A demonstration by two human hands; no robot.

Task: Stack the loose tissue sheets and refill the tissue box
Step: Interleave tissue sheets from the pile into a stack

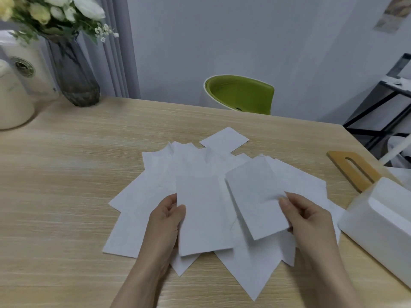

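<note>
Several loose white tissue sheets (pixel 193 165) lie fanned out on the wooden table (pixel 66 185). My left hand (pixel 165 221) grips the left edge of one folded tissue sheet (pixel 200 214) lying over the pile. My right hand (pixel 309 216) pinches the right edge of a second folded tissue (pixel 253 196), which is tilted and overlaps the first. The white tissue box (pixel 378 227) sits at the right edge of the table, open side not visible. Its wooden lid (pixel 353 170) with a slot lies flat behind the box.
A glass vase with white flowers (pixel 73 70) and a cream jug (pixel 13 103) stand at the table's far left corner. A green chair (pixel 240 92) is behind the far edge. A black metal rack (pixel 382 103) stands to the right.
</note>
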